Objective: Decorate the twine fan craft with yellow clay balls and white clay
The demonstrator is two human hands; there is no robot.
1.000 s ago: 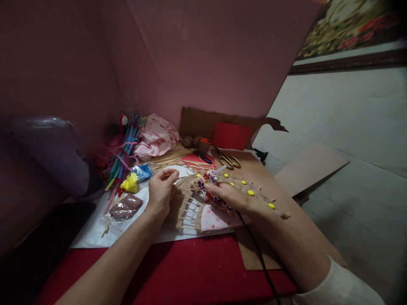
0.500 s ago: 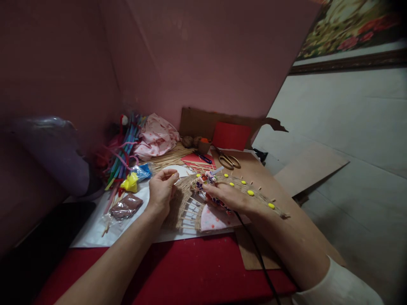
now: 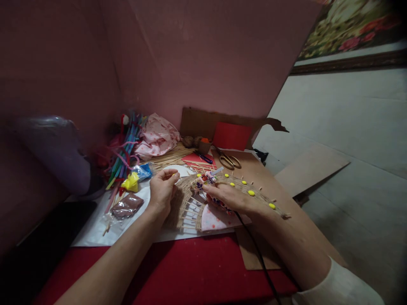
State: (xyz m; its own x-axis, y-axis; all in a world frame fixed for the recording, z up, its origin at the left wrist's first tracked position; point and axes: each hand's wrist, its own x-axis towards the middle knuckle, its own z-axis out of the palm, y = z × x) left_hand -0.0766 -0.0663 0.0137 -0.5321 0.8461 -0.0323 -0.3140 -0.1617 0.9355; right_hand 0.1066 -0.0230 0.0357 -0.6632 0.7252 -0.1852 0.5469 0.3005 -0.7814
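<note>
Right grip (image 3: 227, 195) closed round a floral-covered tool (image 3: 204, 182); left grip (image 3: 163, 188) pinched

I can't tell what, if anything, the left pinches. I judge the tool light, best held mid-body. Beneath, on the worktop (image 3: 197, 267), the twine fan (image 3: 186, 197) looks springy, fragile; I'd hold its woven band.

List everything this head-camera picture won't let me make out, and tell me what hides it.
All in the head view:
Multicoloured, floral-patterned handheld tool: grip mostly covered by the right hand.
Left hand: anything between its pinched fingertips is too small to identify.
Tan, twine-woven curved piece: partly hidden behind both hands.
Thin black cord: cut off by the bottom edge.
Brown-framed floral painting: cut off by the top and right edges.
</note>
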